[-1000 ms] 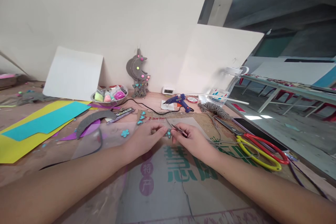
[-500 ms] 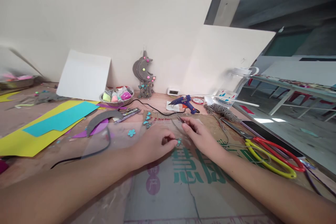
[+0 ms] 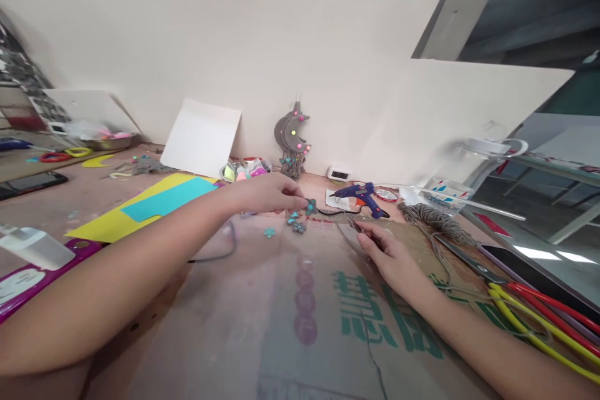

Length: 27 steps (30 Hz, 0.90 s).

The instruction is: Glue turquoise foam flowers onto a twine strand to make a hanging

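My left hand (image 3: 272, 192) has its thumb and forefinger pinched together on a small teal-and-grey piece (image 3: 311, 205), which sticks out from the fingertips on the side towards my other hand. My right hand (image 3: 389, 256), well apart from it and nearer to me, has its fingers closed round a slim dark tool (image 3: 356, 225), its tip pointing away from me; I can't tell whether that tip is open. Just below my left fingertips sits a cluster of little teal pieces (image 3: 296, 222), and I can't tell whether the one I hold touches them. A blue flower (image 3: 269, 232) lies near, under my left wrist. Beyond the gap between my hands is a blue glue gun (image 3: 370, 199), its nozzle over a white pad (image 3: 338, 200). Past my left fingers a grey moon ornament (image 3: 291, 134) with coloured dots stands against the white panel (image 3: 356, 75), with a small white clock (image 3: 338, 173) to its right. Grey yarn (image 3: 440, 224) lies beyond my right hand, and big scissors (image 3: 518, 312) with red and yellow handles lie to the right of that forearm. Nearer me than both hands, printed cardboard (image 3: 407, 369) spreads out, with a thin grey strand (image 3: 374, 359) across it.
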Tool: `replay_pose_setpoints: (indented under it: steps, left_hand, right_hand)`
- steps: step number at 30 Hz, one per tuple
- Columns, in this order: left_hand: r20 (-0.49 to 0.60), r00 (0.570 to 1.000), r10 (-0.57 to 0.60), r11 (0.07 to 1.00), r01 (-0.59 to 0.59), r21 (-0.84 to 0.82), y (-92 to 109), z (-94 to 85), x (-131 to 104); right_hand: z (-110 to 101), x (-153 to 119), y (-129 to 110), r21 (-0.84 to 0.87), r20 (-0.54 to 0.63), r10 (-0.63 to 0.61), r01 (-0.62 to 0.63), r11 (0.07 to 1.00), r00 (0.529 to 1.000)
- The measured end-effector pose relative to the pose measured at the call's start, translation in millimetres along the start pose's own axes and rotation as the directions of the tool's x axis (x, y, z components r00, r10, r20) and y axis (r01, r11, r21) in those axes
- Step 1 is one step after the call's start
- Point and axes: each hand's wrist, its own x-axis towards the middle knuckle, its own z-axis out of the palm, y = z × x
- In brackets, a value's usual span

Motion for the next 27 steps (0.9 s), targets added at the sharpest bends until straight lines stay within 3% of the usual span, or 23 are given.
replay_pose_setpoints:
  steps: [3, 7, 13, 14, 17, 19, 27]
  left_hand:
    - [-0.019, 0.998, -0.054, 0.997, 0.056, 0.06, -24.0, -7.3, 5.2]
    - [-0.046, 0.998, -0.047, 0.985, 0.054, 0.164, -47.8, 2.3, 15.5]
    - [-0.13, 0.99, -0.058, 0.926, 0.102, 0.364, -54.6, 2.6, 15.8]
    - [-0.113, 0.992, -0.061, 0.916, 0.101, 0.388, -53.6, 0.7, 13.9]
    - [0.131, 0.985, -0.115, 0.852, 0.03, 0.523, -51.3, -1.2, 8.4]
    - [0.198, 0.973, -0.116, 0.845, -0.008, 0.535, -51.7, 1.3, 7.2]
    - [0.199, 0.979, -0.036, 0.824, -0.084, 0.561, -55.3, 8.1, 14.1]
  right_hand:
    - [0.6, 0.5, -1.3, -0.018, 0.017, 0.011, -0.011, 1.0, 1.0]
    - [-0.3, -0.5, -6.4, -0.045, 0.06, 0.023, -0.021, 0.999, 0.998]
    - [-0.2, -2.0, -8.9, -0.03, 0.061, 0.023, -0.021, 0.999, 0.998]
    - [-0.1, -2.0, -8.9, -0.027, 0.056, 0.021, -0.02, 0.999, 0.998]
    - [0.0, -2.2, -9.3, -0.02, 0.037, 0.015, -0.014, 1.0, 0.999]
    - [0.2, -2.4, -9.7, -0.025, 0.027, 0.005, -0.004, 1.0, 1.0]
    - [0.6, -4.9, -10.3, -0.053, 0.045, -0.006, 0.009, 0.999, 0.999]
